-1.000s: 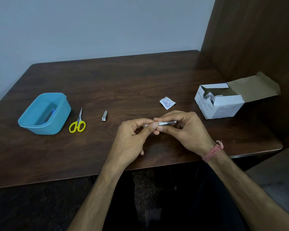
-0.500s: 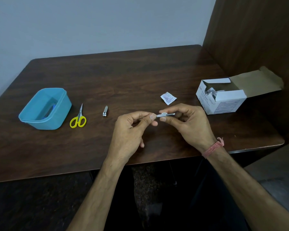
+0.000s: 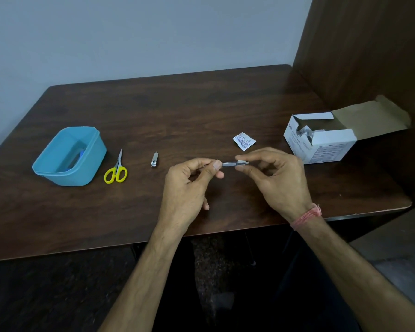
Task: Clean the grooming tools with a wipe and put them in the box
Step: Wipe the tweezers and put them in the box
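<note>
Above the front middle of the dark wooden table (image 3: 177, 111), the left hand (image 3: 187, 188) pinches one end of a thin metal tool (image 3: 228, 164) while the right hand (image 3: 276, 178) pinches a small white wipe (image 3: 242, 162) around its other end. To the left, well apart, stand the blue plastic box (image 3: 68, 156) with something blue inside, yellow-handled scissors (image 3: 116, 170) just beside it, and a nail clipper (image 3: 154, 160) lying between scissors and hands. Behind the hands lies a torn white sachet (image 3: 244, 140), and to the right an opened white carton (image 3: 321, 140); the print on both is too small to read.
</note>
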The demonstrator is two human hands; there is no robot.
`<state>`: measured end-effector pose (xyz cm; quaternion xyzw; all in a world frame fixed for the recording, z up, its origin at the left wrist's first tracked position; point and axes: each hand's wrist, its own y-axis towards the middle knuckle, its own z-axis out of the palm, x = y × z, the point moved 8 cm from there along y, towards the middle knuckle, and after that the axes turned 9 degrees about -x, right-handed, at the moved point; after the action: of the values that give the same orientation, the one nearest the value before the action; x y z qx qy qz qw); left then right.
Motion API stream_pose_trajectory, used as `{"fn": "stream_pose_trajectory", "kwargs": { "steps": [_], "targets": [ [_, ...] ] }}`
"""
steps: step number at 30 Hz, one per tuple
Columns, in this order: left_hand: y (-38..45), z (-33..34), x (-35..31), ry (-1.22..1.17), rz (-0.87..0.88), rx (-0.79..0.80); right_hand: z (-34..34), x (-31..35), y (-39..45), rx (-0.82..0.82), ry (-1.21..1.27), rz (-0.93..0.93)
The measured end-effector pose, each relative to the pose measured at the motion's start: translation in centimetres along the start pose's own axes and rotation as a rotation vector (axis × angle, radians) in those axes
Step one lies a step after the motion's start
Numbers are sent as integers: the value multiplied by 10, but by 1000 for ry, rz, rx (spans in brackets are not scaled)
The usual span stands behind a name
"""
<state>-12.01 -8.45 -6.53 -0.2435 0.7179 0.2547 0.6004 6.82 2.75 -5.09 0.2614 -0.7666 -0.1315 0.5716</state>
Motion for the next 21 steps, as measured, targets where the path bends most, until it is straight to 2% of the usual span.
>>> {"fn": "stream_pose_trajectory", "kwargs": {
  "steps": [5,9,11,15,21],
  "targets": [
    [0,1,0,15,20,14,7,1,0,41,47,14],
    [4,-10,5,-106,-48,-98,-16,-26,5,-168,93,210],
    [3,-11,6,-118,-48,-112,-19,-30,4,-185,98,244],
    [3,-8,5,-101,-34,-102,-11,-17,3,-108,114,188],
    [3,-8,5,-73,-24,-107,-17,1,-2,-178,87,39]
  ]
}}
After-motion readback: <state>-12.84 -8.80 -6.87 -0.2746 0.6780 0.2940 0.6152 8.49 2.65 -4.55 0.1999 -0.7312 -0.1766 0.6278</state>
